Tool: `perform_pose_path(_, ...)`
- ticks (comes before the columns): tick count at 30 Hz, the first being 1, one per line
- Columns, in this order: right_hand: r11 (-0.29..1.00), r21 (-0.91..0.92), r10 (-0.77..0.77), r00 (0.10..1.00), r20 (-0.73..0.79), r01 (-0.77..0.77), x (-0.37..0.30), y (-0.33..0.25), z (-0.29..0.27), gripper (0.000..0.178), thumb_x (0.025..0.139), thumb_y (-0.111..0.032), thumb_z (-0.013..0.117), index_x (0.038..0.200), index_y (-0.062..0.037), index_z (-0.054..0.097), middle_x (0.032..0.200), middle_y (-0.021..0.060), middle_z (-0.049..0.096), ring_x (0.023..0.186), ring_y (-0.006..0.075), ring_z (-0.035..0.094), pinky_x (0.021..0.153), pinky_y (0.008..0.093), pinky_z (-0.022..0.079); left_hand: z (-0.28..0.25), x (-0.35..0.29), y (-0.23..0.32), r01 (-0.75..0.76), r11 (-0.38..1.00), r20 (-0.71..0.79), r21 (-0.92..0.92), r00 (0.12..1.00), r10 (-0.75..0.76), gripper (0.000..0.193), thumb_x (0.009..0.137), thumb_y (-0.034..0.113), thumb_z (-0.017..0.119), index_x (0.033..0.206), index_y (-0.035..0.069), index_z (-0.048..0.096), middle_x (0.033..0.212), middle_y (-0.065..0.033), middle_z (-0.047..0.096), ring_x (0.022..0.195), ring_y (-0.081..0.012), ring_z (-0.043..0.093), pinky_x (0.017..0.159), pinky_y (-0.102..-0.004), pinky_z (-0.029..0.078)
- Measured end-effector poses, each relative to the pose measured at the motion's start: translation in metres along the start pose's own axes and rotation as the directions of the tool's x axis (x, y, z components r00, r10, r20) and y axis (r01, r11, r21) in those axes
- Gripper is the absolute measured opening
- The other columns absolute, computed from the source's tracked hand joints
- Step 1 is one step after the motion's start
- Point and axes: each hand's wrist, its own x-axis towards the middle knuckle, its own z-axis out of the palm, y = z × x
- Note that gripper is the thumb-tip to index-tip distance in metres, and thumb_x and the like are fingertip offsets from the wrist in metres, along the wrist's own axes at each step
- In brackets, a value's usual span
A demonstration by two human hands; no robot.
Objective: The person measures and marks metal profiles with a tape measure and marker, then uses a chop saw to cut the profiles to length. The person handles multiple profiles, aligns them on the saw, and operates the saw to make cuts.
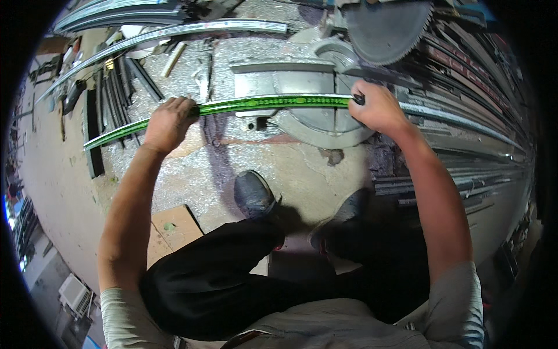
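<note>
A long, narrow metal profile with green film [279,102] lies across in front of me, over the base of a mitre saw [285,84]. My left hand [170,122] is closed around it left of the saw, and the profile runs on past that hand toward the lower left. On the other side, my right hand [376,107] is closed at the profile over the saw's round table. A small dark object shows at its fingers; its kind I cannot make out. The toothed saw blade [388,29] stands raised beyond my right hand.
Long metal bars [471,87] are stacked at the right, and a silver strip [232,26] lies across the far side. Dark offcuts [116,87] lie at the left. Shiny shavings cover the floor. A brown board [174,230] rests beside my left leg.
</note>
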Motion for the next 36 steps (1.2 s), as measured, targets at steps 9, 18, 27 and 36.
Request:
perform_pose_path(9,0.995,-0.077,-0.072,0.995,-0.067,0.067,0.001,0.009,0.014,0.029,0.091,-0.026,0.074,0.106,-0.0019,0.068,0.097,0.0254,0.073,0.095,0.0467,0.07,0.083,0.0525,0.053,0.008,-0.001,-0.004,-0.056,0.998,-0.048,0.022,0.997,0.057,0.031,0.092,0.014,0.076,0.12,0.007,0.067,0.114,-0.012,0.072,0.106,-0.0374,0.069,0.09,-0.0469,0.057)
perform_pose_path(18,0.989,-0.143,-0.056,0.997,-0.055,0.047,0.001,0.003,0.015,0.032,0.092,-0.029,0.075,0.11,-0.0033,0.067,0.103,0.0255,0.073,0.101,0.0477,0.068,0.088,0.0553,0.052,0.01,-0.005,-0.006,-0.078,0.995,-0.067,0.061,0.994,0.082,0.032,0.094,0.016,0.076,0.123,0.006,0.066,0.112,-0.0128,0.072,0.101,-0.0372,0.07,0.087,-0.047,0.058)
perform_pose_path(27,0.978,-0.202,-0.059,0.995,-0.079,0.042,-0.002,0.001,0.021,0.029,0.093,-0.028,0.074,0.109,-0.0047,0.065,0.112,0.0203,0.072,0.109,0.0438,0.068,0.091,0.053,0.053,0.013,-0.006,-0.009,-0.076,0.992,-0.044,0.102,0.996,0.08,0.036,0.095,0.019,0.076,0.127,0.005,0.065,0.115,-0.0129,0.072,0.102,-0.0345,0.071,0.089,-0.0457,0.058)
perform_pose_path(36,0.965,-0.257,-0.063,0.996,-0.062,0.046,-0.005,-0.004,0.018,0.032,0.097,-0.029,0.069,0.117,-0.0034,0.068,0.114,0.0197,0.074,0.112,0.0398,0.071,0.096,0.0526,0.056,0.011,-0.006,-0.006,-0.05,0.989,-0.02,0.139,0.998,0.053,0.035,0.096,0.017,0.075,0.127,0.006,0.065,0.119,-0.0128,0.073,0.106,-0.0351,0.071,0.091,-0.0456,0.057)
